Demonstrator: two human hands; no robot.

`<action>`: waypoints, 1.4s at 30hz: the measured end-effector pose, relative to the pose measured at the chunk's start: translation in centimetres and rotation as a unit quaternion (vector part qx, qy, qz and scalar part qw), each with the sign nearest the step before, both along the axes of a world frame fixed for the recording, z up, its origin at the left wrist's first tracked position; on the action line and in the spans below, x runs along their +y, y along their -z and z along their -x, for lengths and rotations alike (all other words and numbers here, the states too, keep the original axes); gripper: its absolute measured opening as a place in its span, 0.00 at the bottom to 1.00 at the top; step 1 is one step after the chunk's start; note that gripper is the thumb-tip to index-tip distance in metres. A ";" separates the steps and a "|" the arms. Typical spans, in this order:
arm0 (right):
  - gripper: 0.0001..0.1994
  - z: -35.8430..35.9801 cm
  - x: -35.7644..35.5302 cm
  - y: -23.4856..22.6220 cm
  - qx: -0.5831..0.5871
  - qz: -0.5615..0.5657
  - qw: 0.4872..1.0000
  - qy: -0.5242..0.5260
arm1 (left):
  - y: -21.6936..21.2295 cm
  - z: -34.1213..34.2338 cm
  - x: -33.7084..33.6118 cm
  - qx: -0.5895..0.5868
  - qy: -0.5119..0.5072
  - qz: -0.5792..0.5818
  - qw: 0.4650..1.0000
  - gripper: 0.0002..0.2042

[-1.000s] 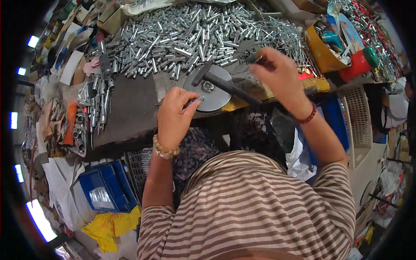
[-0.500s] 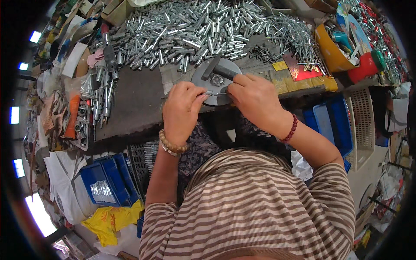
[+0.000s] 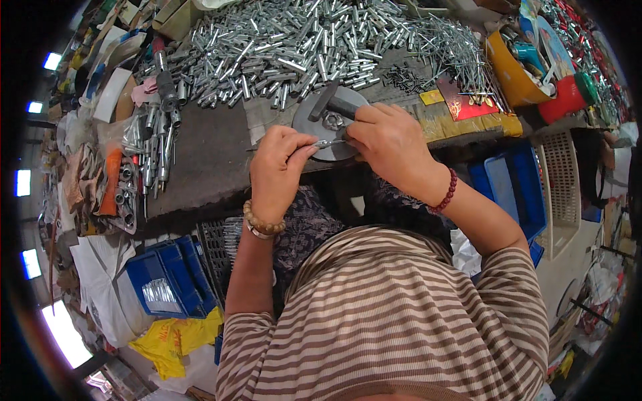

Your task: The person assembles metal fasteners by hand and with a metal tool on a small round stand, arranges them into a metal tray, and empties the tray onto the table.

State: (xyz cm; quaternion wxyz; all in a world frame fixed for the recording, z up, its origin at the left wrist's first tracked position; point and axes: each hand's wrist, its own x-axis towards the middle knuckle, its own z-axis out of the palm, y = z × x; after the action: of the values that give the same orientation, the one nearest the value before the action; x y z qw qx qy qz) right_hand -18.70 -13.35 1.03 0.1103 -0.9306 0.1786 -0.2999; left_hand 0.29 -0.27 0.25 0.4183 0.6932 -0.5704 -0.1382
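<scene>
Silver-grey, the metal piece (image 3: 325, 143) is spanning the disc's (image 3: 304, 125) near side; the left hand (image 3: 275, 157) is pinching it, while the right hand (image 3: 390, 146), back from the far right, is keeping its fingers closed at the right end, both now working together.

The left hand (image 3: 275, 164) pinches a slim metal part (image 3: 324, 144) between thumb and forefinger, and the right hand (image 3: 390, 144) has its fingertips at the part's thin right end, just above the near edge of a round grey disc (image 3: 304, 127). A hammer (image 3: 326, 100) lies across that disc, its handle running beneath the right hand; whether the hand touches it is unclear. Beyond spreads a heap of shiny metal tubes (image 3: 287, 57), with thin rods (image 3: 455, 53) to its right. Near these lie dark pins (image 3: 406, 78), a red packet (image 3: 466, 105) and a tilted yellow tub (image 3: 509, 77), beside a green-lidded red jar (image 3: 560, 98).
</scene>
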 end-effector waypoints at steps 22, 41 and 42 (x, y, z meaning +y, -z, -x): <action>0.10 7.3 -5.7 -0.5 0.033 -0.134 0.979 0.148 | 0.1 0.2 -0.1 -0.017 0.010 0.023 1.000 0.05; 0.06 3.0 -4.6 -1.0 -0.004 -0.164 0.986 0.024 | 0.7 -0.1 0.1 -0.003 0.009 0.016 1.000 0.06; 0.05 2.1 -3.6 -1.7 -0.033 -0.206 0.978 0.024 | 0.6 0.0 0.2 -0.003 0.002 0.016 1.000 0.06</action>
State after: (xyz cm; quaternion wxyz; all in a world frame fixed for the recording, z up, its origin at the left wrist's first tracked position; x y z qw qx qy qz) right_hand -20.82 -16.99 2.77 0.2984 -0.8727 0.2552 -0.2902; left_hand 0.34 -0.06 -0.39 0.4277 0.6857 -0.5749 -0.1279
